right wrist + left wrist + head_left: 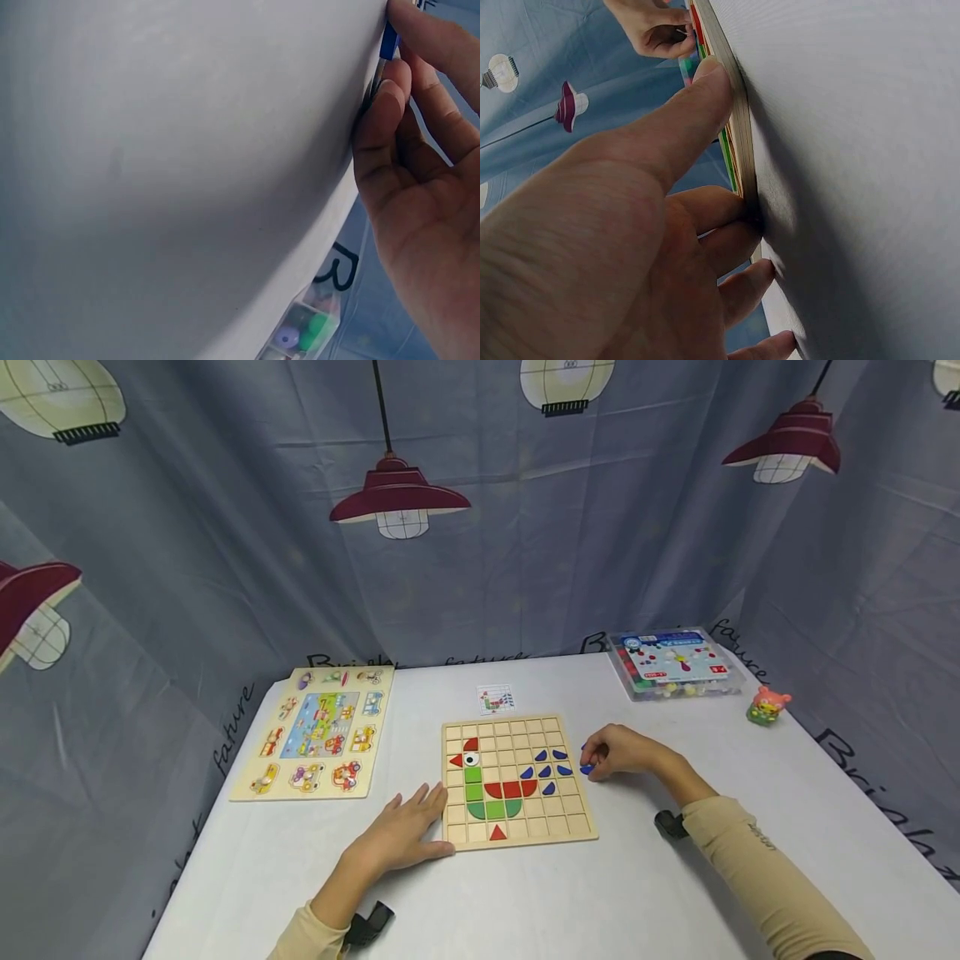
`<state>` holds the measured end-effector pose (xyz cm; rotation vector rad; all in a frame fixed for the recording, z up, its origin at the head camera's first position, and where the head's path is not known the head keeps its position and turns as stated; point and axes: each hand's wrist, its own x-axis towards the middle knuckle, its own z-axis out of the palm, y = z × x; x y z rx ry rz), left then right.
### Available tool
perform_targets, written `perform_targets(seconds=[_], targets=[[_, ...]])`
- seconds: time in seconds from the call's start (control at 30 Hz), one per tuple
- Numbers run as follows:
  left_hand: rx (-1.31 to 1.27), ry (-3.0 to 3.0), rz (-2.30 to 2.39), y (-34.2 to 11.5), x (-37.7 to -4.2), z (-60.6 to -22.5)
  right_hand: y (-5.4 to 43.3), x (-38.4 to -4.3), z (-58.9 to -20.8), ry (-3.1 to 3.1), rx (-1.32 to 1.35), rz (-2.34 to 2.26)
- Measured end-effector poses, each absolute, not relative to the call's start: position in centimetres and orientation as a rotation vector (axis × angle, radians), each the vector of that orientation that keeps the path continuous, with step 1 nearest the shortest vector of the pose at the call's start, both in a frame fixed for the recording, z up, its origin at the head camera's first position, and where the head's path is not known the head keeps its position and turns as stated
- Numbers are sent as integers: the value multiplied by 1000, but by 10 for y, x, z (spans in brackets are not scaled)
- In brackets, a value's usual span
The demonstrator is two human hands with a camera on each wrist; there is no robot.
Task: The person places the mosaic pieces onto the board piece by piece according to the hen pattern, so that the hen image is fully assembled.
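A square wooden grid board (555,831) lies on the white table, with a bird pattern of red, green and blue pieces on it. My left hand (408,831) rests spread at its near left corner, thumb against the wooden edge (742,127). Just past the board's right edge, my right hand (618,750) has its fingers curled and its thumb on a blue petal-shaped piece (587,769). That blue piece (389,41) shows under the thumb tip in the right wrist view. On the right half of the grid sit several similar blue petals (548,788).
Behind the board lies a small picture card (496,699) with a similar bird. A wooden vehicle puzzle (378,735) is at the left. At the back right are a clear plastic box (675,664) and a small pink-and-green figurine (767,706).
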<state>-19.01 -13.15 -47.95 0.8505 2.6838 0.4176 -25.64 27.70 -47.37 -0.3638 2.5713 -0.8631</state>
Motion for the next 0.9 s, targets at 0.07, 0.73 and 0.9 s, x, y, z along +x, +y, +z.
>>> perform_targets(seconds=[0.07,0.73,0.9], targets=[[850,2682,420,-131,-190,-479,277,-257,-474,2571,-366,-859],[837,2668,439,-131,-187,-478,276,-252,-472,2564,-355,-878],[834,2676,428,-131,-187,-478,274,-251,-470,2561,-347,-880]])
